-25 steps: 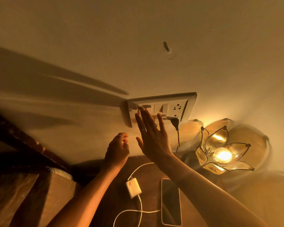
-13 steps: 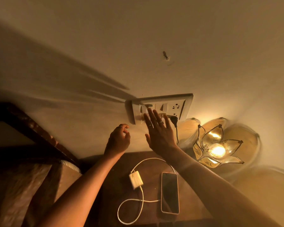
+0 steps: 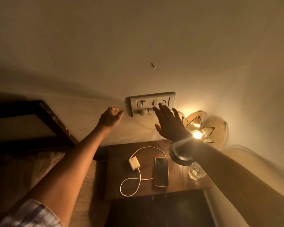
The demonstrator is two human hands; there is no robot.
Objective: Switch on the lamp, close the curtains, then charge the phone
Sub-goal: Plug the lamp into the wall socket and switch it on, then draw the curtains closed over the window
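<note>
A lit flower-shaped glass lamp (image 3: pixel 202 128) glows against the wall at the right, its round base (image 3: pixel 179 157) on the wooden bedside table (image 3: pixel 115 174). A phone (image 3: pixel 161 172) lies face up on the table, a white cable (image 3: pixel 134 182) running from it to a white charger block (image 3: pixel 134 164) lying loose beside it. On the wall above is a switch and socket plate (image 3: pixel 152 104). My right hand (image 3: pixel 170 125) is spread flat, fingertips over the plate's lower right. My left hand (image 3: pixel 111 117) hovers just left of the plate, fingers loosely curled, holding nothing.
A clear drinking glass (image 3: pixel 196 173) stands on the table right of the phone. A dark wooden bed headboard (image 3: pixel 44 122) and bedding fill the left. A nail (image 3: pixel 152 65) sticks out of the wall above the plate.
The view has pulled back and down, showing more of the table and a glass. My right hand has slid to the right side of the plate; my left has opened a little.
</note>
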